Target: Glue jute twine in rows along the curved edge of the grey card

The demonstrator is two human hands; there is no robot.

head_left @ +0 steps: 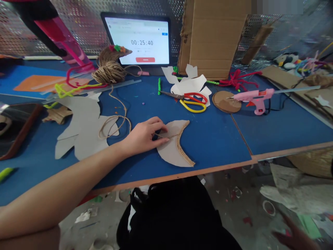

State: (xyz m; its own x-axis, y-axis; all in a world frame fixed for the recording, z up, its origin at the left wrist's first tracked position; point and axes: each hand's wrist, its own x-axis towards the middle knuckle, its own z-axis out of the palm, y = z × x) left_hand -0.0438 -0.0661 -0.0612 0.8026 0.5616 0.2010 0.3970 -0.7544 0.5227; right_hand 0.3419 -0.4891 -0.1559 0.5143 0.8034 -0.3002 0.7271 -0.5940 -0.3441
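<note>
My left hand (pixel 145 136) rests on a grey crescent-shaped card (pixel 170 154), its fingers curled and thumb alongside a thin strand of twine (pixel 173 135). Rows of this twine line the card's inner curve. From the hand the strand loops left over a grey card cutout (pixel 87 121) and up to a ball of twine (pixel 109 73). Low on the right, over the floor, a dark blurred hand (pixel 295 231) appears to be my right hand; its fingers are smeared and I cannot make out anything in it.
Scissors (pixel 192 100) lie beyond the crescent, on white paper scraps. A pink glue gun (pixel 257 99) points its nozzle over a round cardboard disc (pixel 225 102). Behind stand a tablet (pixel 145 43) showing a timer and a cardboard box (pixel 215 38). The table's front edge (pixel 213 169) is near.
</note>
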